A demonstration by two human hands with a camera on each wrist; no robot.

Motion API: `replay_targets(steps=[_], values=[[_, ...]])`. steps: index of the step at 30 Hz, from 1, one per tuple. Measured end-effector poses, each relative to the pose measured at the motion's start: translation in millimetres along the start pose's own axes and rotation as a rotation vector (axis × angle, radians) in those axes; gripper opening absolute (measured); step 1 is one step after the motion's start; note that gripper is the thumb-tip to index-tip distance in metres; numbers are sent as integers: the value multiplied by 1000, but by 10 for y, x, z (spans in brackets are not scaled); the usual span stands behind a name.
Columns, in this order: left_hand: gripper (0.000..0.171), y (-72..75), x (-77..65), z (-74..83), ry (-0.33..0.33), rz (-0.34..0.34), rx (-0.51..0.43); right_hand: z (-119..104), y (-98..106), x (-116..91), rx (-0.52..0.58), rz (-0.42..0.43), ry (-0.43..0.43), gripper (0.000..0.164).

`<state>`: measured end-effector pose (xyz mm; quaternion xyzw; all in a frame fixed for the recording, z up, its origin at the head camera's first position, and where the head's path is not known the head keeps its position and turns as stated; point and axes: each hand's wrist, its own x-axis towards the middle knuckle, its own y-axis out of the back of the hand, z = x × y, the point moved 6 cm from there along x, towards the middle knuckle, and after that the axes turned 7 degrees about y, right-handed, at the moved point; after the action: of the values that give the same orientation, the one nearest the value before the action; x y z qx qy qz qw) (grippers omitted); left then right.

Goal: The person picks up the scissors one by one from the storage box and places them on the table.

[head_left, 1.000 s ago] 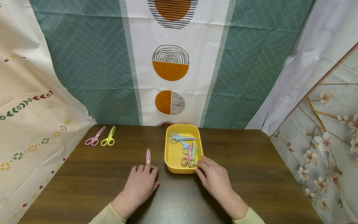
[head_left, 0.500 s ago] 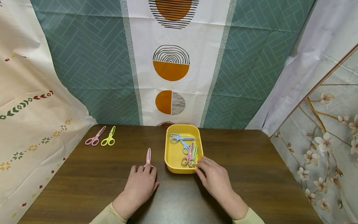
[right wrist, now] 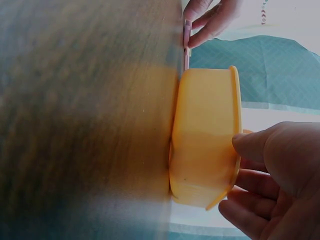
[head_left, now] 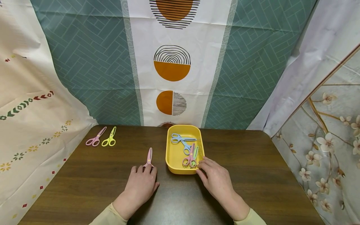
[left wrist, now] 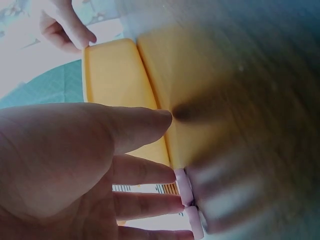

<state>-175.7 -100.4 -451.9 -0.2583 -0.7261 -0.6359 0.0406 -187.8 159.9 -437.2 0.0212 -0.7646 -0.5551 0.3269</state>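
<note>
Pink scissors lie on the table left of the yellow tray, blades pointing away from me. My left hand lies over their handle end, which is mostly hidden in the head view. In the left wrist view, its nearly straight fingertips touch the pink handle loops, and the thumb stands apart from them. My right hand holds the near right corner of the yellow tray, thumb at the front rim and fingers round the side. Inside the tray lie blue scissors, pink scissors and green scissors.
At the far left of the brown wooden table lie another pair of pink scissors and yellow-green scissors, side by side. A patterned curtain hangs behind the table's back edge, with more fabric at both sides.
The pink scissors under my left hand have turned slightly, their tip shifting right and away from me. My left hand has moved a little left. The right hand and tray stay put.
</note>
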Motion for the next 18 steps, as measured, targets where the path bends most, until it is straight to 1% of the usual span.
replay_targets(steps=[6, 9, 13, 16, 18], values=[[58, -27, 26, -46, 13, -29, -40, 1, -3, 0, -4, 2, 3, 17], [56, -35, 41, -70, 25, -61, -64, 0, 2, 0, -3, 7, 6, 17], [54, -75, 66, -109, 45, -123, -102, -2, 8, -3, 1, 14, 13, 17], [54, -112, 85, -147, 50, -147, -114, -2, 7, -5, 2, 15, 14, 17], [54, -123, 100, -172, 49, -150, -112, -3, 6, -4, 2, 14, 12, 17]])
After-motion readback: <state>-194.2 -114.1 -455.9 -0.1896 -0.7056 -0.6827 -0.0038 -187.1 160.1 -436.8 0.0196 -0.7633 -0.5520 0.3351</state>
